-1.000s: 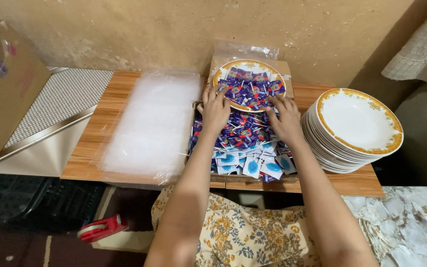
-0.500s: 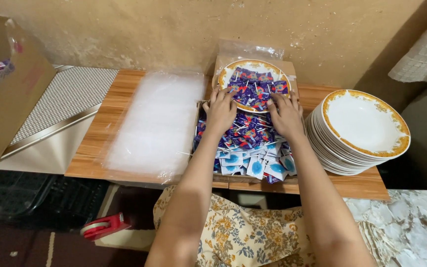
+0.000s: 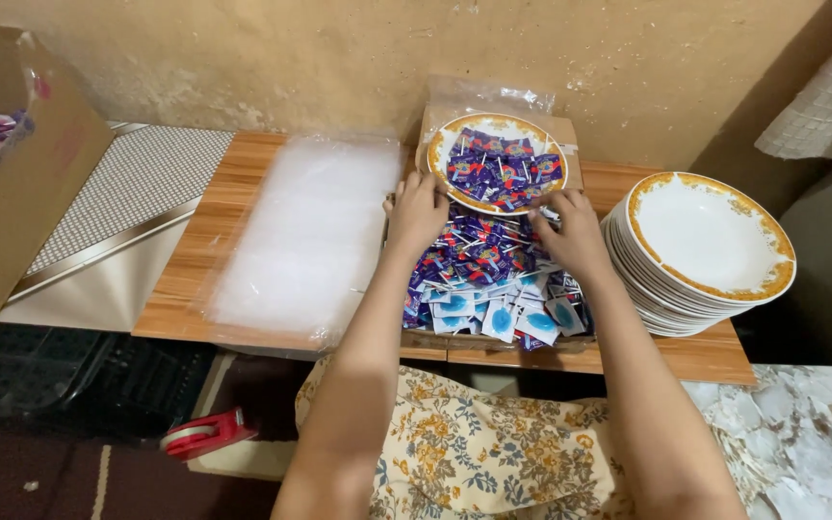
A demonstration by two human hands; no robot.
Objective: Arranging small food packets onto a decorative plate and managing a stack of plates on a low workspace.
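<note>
Both hands, left (image 3: 418, 214) and right (image 3: 570, 234), curled on the near rim of the candy-filled plate (image 3: 497, 166) above the box (image 3: 489, 289) on the bench (image 3: 233, 193); best kept level, grip even.

The cardboard box (image 3: 12, 183) is cut off at the left edge.

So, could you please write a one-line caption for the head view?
Left hand and right hand rest on wrapped lollipops below a filled plate, beside stacked plates.
</note>
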